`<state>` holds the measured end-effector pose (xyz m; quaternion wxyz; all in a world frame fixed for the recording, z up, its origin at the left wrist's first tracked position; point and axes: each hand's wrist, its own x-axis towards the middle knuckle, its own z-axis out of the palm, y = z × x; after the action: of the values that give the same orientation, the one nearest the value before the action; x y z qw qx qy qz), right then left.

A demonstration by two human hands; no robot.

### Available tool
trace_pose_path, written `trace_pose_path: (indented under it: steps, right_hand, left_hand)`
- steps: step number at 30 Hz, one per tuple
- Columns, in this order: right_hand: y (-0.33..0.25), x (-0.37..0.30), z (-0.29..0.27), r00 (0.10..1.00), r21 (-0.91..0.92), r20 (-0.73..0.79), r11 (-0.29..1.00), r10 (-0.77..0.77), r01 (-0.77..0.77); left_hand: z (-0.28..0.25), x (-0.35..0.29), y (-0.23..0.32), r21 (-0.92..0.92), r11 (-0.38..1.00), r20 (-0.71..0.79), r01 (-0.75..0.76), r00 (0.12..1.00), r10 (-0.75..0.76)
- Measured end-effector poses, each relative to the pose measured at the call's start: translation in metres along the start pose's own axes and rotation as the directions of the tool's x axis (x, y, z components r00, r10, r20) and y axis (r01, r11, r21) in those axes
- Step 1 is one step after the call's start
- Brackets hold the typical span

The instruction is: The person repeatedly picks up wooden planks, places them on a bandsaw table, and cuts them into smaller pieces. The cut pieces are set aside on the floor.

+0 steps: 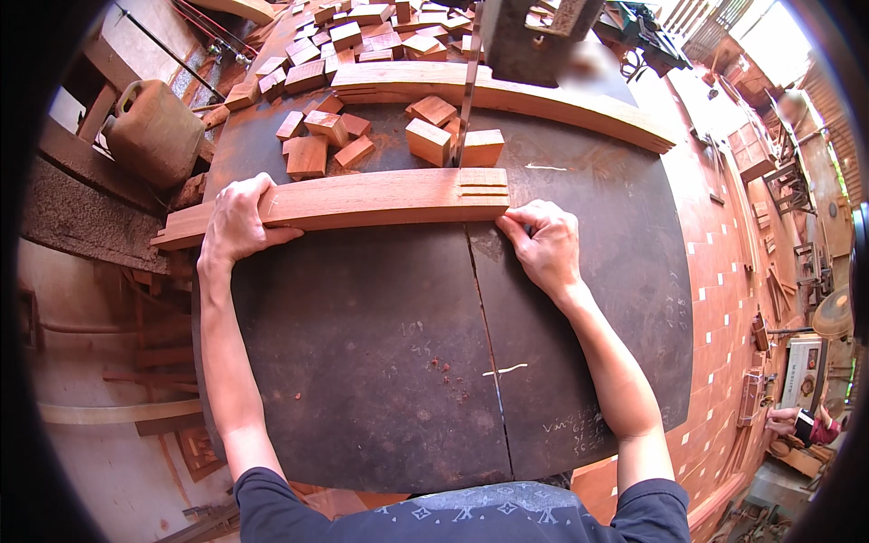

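A long reddish wooden beam (362,199) lies crosswise on the dark saw table, two narrow slots showing near its right end. My left hand (237,217) is closed round the beam toward its left end, thumb along the near side. With fingers curled, my right hand (548,240) pinches the near corner of the beam's right end. The upright band saw blade (467,104) comes down at the beam's far edge, close to the slots; whether it touches the wood I cannot tell. Just behind the beam, small cut blocks (308,156) lie on both sides of the blade.
The dark table (362,362) has a slit running from the blade to its near edge. Another long beam (507,95) lies beyond the blade, with a heap of offcut blocks (362,41) behind. A brown jerrycan (154,131) stands at left; a person's arm (786,421) shows far right.
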<state>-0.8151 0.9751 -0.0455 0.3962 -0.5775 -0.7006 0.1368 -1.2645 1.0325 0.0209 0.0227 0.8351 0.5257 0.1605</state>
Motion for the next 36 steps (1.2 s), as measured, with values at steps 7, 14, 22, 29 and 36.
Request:
trace_pose_path:
  steps: [7, 14, 22, 29, 36]
  right_hand:
    - [-0.0006, 0.0000, 0.0006, 1.000, 0.012, -0.007, 1.000, 0.015, -0.015]
    - [-0.0011, -0.0003, 0.0020, 0.999, 0.032, -0.018, 0.999, 0.030, -0.029]
    - [0.0012, -0.0001, 0.0000, 1.000, 0.025, 0.014, 0.999, 0.020, -0.020]
    - [0.0000, 0.0004, -0.0014, 1.000, 0.017, 0.022, 1.000, 0.007, -0.007]
    - [-0.0014, 0.0010, 0.0004, 1.000, 0.010, 0.008, 1.000, 0.020, -0.020]
  left_hand:
    - [-0.0021, 0.0004, 0.0016, 0.011, 1.000, 0.013, 0.004, 1.000, -0.004]
    - [-0.0007, 0.0003, 0.0002, 0.000, 1.000, 0.003, -0.002, 1.000, 0.002]
    - [-0.0015, 0.0001, 0.0004, 0.010, 1.000, 0.005, 0.008, 1.000, -0.008]
    - [-0.0004, -0.0006, -0.0010, -0.021, 0.999, 0.030, 0.042, 0.999, -0.042]
    - [-0.0016, 0.0003, -0.0011, 0.005, 1.000, 0.013, 0.004, 1.000, -0.004]
